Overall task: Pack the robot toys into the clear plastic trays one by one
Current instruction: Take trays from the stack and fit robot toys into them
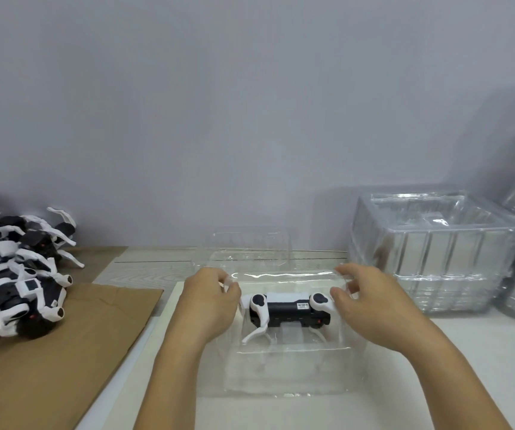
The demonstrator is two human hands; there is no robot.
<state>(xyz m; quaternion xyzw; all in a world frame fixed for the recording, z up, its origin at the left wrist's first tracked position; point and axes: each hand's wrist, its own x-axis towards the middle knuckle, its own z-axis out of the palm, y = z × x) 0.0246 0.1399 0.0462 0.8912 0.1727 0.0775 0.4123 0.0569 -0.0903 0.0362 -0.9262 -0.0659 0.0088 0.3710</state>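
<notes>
A black-and-white robot dog toy (287,311) lies on its side inside a clear plastic tray (287,367) near the table's front edge. The left hand (209,302) and right hand (371,305) flank it — fingers curled, pinching the tray's thin plastic at each end. More toys (a heaped pile) (17,274) occupy the left edge; stacked clear trays (436,259) stand at the back right corner.
</notes>
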